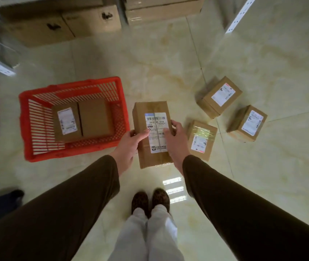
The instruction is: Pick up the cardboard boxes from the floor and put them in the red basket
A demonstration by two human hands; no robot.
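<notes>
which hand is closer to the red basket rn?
Left. The left hand grips the held box on its basket-side edge, just right of the red basket; the right hand grips the far edge.

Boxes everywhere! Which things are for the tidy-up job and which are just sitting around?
For the job:
- held box, gripped by left hand and right hand
- red basket holding two boxes
- three floor boxes

Just sitting around:
- big cartons
- white shelf upright
</notes>
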